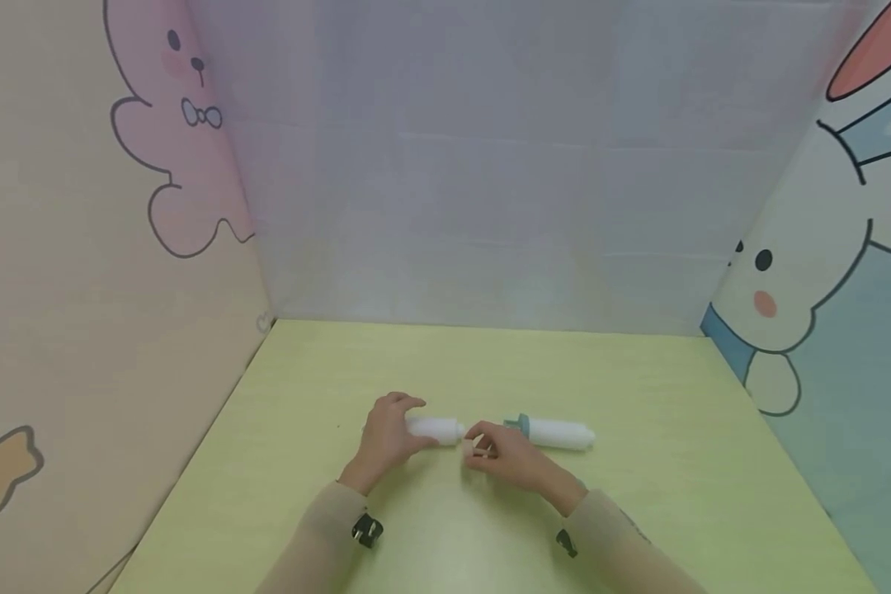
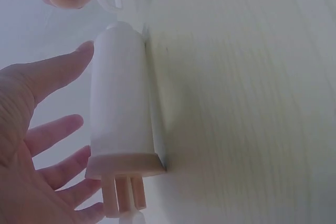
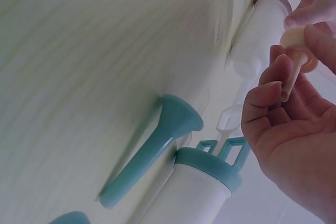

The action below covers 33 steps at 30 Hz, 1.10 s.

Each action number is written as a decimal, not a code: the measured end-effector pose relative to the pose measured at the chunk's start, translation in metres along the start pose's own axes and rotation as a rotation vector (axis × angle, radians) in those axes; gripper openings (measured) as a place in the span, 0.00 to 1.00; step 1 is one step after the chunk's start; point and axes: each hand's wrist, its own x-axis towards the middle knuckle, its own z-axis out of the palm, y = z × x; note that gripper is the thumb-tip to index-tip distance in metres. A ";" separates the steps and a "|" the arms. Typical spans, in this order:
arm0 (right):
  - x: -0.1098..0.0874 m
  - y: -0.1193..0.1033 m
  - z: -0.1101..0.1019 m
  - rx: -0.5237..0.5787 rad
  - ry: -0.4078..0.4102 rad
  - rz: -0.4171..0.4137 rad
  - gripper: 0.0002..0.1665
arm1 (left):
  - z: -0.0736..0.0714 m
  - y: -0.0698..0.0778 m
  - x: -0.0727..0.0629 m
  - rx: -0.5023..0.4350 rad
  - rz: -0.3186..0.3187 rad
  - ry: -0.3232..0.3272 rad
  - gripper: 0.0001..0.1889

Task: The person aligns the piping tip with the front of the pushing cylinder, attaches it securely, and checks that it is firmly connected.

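Note:
My left hand [image 1: 388, 437] is spread beside a white tube [image 2: 121, 93] lying on the table, with a tan collar [image 2: 126, 164] and a pronged tan end. Its thumb tip is at the tube's narrow end, and the index fingertip shows just short of the tube's side. My right hand [image 1: 516, 456] pinches a small peach funnel-shaped nozzle [image 3: 292, 72] between thumb and fingers, its wide mouth facing the tube in the left wrist view. Just beyond the right hand lies a second white tube [image 1: 560, 434] with a teal collar [image 3: 207, 169].
A teal funnel-shaped nozzle [image 3: 157, 145] lies on the table beside the teal-collared tube. Part of another teal piece [image 3: 71, 219] shows at the right wrist view's lower edge. Printed cartoon walls [image 1: 780, 272] and a pale back wall [image 1: 483, 206] enclose the yellow-green table [image 1: 445, 544].

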 end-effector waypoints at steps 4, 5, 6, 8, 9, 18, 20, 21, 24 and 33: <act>0.001 0.001 0.000 0.002 0.004 0.007 0.17 | 0.001 -0.005 0.002 0.003 0.001 -0.062 0.34; 0.001 0.002 0.001 -0.002 0.005 0.009 0.17 | 0.002 -0.006 0.003 0.006 0.004 -0.078 0.34; 0.001 0.002 0.001 -0.004 0.007 0.016 0.17 | 0.003 -0.007 0.003 0.014 0.011 -0.087 0.35; 0.001 0.002 0.001 -0.004 0.008 0.016 0.17 | 0.003 -0.010 0.004 0.054 0.031 -0.107 0.35; 0.001 0.003 0.001 -0.003 0.008 0.016 0.17 | 0.004 -0.011 0.004 0.069 0.039 -0.116 0.36; 0.002 0.002 0.001 0.003 -0.006 0.016 0.18 | 0.006 -0.019 0.008 0.128 0.034 -0.182 0.34; 0.002 0.001 0.002 -0.002 -0.006 0.013 0.18 | 0.007 -0.021 0.008 0.121 0.028 -0.191 0.33; 0.002 0.001 0.002 -0.005 -0.006 0.010 0.18 | 0.007 -0.022 0.008 0.111 0.028 -0.192 0.32; 0.003 0.001 0.003 -0.006 -0.005 0.007 0.18 | 0.008 -0.022 0.008 0.083 0.036 -0.192 0.29; 0.002 0.000 0.003 0.012 -0.016 0.020 0.18 | 0.011 -0.025 0.007 0.082 0.058 -0.186 0.27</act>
